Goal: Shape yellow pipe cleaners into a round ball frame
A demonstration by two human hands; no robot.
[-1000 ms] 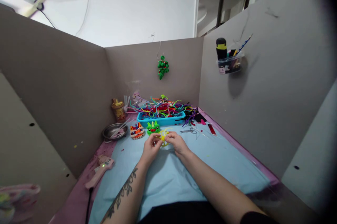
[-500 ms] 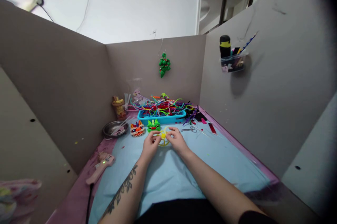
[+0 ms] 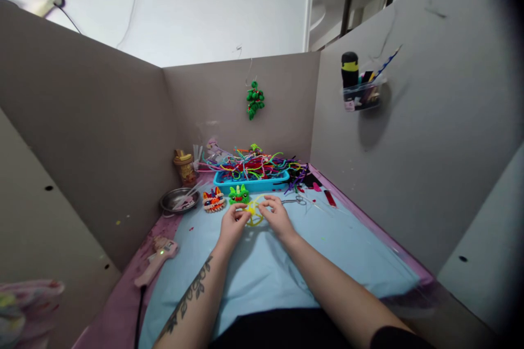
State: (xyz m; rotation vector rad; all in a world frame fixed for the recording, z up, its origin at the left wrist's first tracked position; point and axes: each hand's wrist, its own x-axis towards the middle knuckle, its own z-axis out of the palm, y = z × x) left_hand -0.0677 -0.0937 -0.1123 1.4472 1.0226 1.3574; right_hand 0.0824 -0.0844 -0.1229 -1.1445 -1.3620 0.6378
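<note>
Between my two hands is a yellow pipe-cleaner piece (image 3: 254, 220), bent into a rounded, spoked frame with a denser middle. My left hand (image 3: 234, 224) pinches its left side near that middle. On the other side, the fingers of my right hand (image 3: 277, 217) are closed on a yellow strand at the upper right. Just beyond my fingers sits a green fuzzy animal head (image 3: 239, 195), and left of it an orange and white one (image 3: 213, 201). Fingers cover part of the yellow piece.
A blue tray (image 3: 251, 185) heaped with colourful pipe cleaners stands at the back. Scissors (image 3: 295, 200) lie right of my hands. At left are a metal bowl (image 3: 179, 201) and a pink glue gun (image 3: 158, 261) with a cord. Grey panels (image 3: 241, 95) enclose the table.
My right fingers have shifted slightly at the yellow strand, which now curves a little differently. The left hand keeps its pinch, and the things on the table have stayed put.
</note>
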